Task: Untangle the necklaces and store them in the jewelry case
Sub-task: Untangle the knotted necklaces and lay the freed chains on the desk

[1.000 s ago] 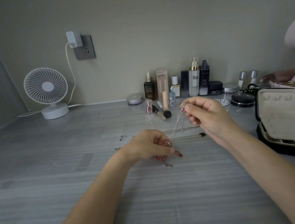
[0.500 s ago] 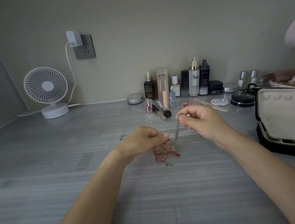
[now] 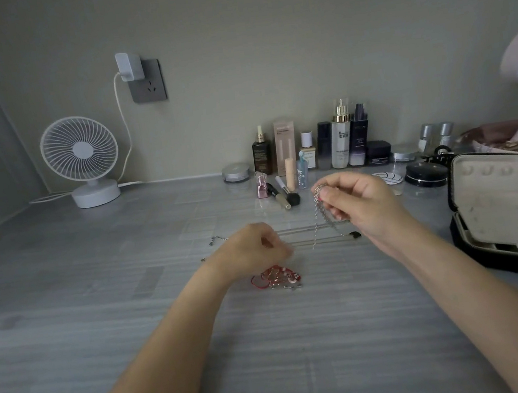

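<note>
The silver chain (image 3: pixel 318 211) hangs doubled from my right hand (image 3: pixel 360 205), its links dangling above the grey table (image 3: pixel 120 332). A red cord tangle (image 3: pixel 275 277) with small metal bits lies on the table just under my left hand (image 3: pixel 252 250). Two thin chains (image 3: pixel 302 230) lie stretched out side by side between my hands, one ending in a dark pendant (image 3: pixel 354 234). The black jewelry case (image 3: pixel 510 264) stands open on my right, cream lining showing and lid upright.

My right thumb and fingers pinch the silver chain near its top. My left fingers are curled above the red tangle, but their tips are blurred, so I cannot tell whether they hold anything. My left hand covers part of the thin chains. The case's lower compartments are hard to make out.
</note>
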Demonstrator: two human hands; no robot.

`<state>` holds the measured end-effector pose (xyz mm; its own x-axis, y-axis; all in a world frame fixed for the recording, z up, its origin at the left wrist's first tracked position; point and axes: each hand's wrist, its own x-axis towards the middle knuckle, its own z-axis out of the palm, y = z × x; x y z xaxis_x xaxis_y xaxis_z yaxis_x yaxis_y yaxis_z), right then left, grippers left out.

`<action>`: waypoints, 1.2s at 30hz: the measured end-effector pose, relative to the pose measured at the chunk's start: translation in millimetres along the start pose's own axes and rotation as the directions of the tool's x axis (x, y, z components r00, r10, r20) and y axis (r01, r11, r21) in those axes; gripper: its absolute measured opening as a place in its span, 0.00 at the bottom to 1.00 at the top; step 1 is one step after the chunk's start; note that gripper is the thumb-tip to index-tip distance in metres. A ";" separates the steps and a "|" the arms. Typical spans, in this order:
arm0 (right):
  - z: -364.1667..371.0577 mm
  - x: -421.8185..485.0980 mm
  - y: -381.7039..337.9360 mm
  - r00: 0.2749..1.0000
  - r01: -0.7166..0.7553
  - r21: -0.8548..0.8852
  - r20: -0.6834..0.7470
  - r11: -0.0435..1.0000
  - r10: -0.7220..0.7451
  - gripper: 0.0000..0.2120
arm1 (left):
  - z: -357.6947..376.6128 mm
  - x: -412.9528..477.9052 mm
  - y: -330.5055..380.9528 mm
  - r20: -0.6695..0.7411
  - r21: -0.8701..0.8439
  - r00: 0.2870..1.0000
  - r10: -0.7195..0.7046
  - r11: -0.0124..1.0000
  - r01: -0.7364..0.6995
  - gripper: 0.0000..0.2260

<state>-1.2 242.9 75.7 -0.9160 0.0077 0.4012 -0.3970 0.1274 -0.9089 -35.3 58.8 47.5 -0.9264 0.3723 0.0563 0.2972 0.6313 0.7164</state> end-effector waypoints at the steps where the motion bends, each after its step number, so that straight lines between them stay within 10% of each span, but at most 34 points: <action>1: 1.5 -0.2 0.7 1.000 0.010 -0.052 0.027 0.999 -0.009 0.08 | 1.0 -0.3 3.2 -0.026 -0.085 0.999 0.029 0.996 -0.031 0.06; 9: 4.7 0.9 4.6 0.993 0.037 -0.115 0.116 0.993 -0.024 0.09 | 7.5 -6.3 19.3 0.027 -0.615 0.992 0.121 0.784 -0.079 0.12; 36: -28.1 12.3 -8.3 0.962 -0.026 0.416 -0.237 0.909 0.136 0.08 | -14.1 -5.4 18.9 0.007 -0.916 0.998 0.070 0.402 -0.022 0.12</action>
<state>-7.5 269.9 91.4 -0.9212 0.2600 0.2894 -0.3615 -0.2971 -0.8838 -27.9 59.2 70.5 -0.9018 0.4202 0.1012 -0.0723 -0.3775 0.9232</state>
